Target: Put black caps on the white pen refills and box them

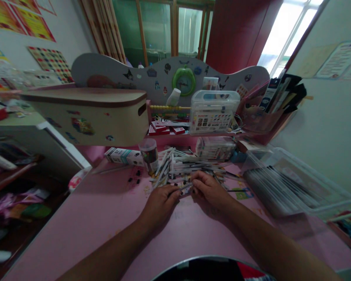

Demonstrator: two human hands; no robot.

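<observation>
My left hand (161, 200) is closed around one end of a slim grey pen (186, 187), low over the pink desk. Facing it, my right hand (210, 190) pinches with thumb and fingertips near the pen's other end. A small dark piece shows at those right fingertips; I cannot make out what it is. Just beyond both hands lies a loose heap of white and grey pens (190, 167), some with dark tips. To the left, small black caps (138, 181) lie apart on the desk. One dark pen (236, 191) rests right of my right hand.
A clear tub (149, 156) and a printed box (124, 156) stand left of the heap. At right, a transparent bin (298, 187) holds many dark sticks. A clear case (215, 113) and a cream storage box (87, 117) sit on the shelf above the pink desk (111, 226).
</observation>
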